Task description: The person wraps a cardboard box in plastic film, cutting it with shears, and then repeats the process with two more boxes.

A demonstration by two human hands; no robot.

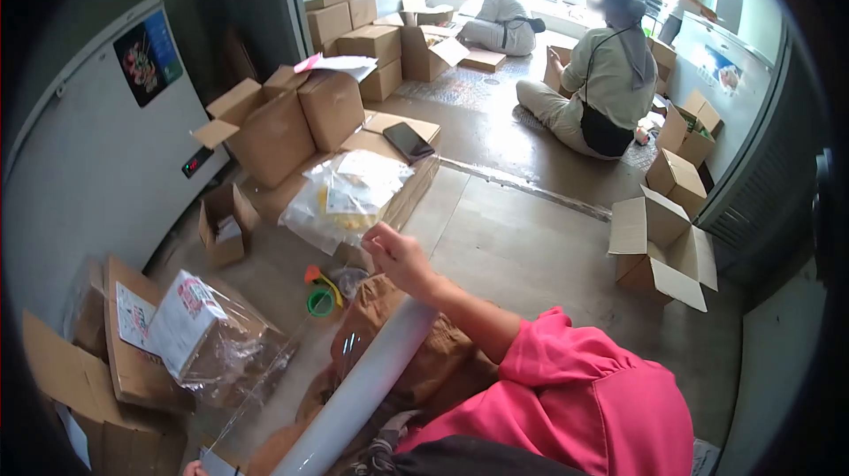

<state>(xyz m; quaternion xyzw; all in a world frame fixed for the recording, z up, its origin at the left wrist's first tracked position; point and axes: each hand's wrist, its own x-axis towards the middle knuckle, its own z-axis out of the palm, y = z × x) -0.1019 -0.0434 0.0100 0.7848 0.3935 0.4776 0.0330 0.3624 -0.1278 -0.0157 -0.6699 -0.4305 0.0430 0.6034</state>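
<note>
My right hand (402, 259) is closed, its fingers curled, just beside a clear plastic bag (349, 193) with papers and yellowish contents. Whether it grips anything is hidden. Below my right wrist, a long roll of clear plastic film (363, 392) lies slanted across my lap. Only a small part of my left hand (195, 469) shows at the bottom edge, near the roll's lower end; its fingers are mostly cut off. A thin edge of film runs between the roll and a film-wrapped carton (230, 348) with a printed sheet (187, 326) on it, to the left.
Cartons stand behind the bag, with a phone (409, 142) on one. A green tape ring (320, 302) lies on the floor. An open carton (659, 251) stands at right. A white chest freezer (97, 158) lines the left. Two people sit on the floor ahead; another person stands behind.
</note>
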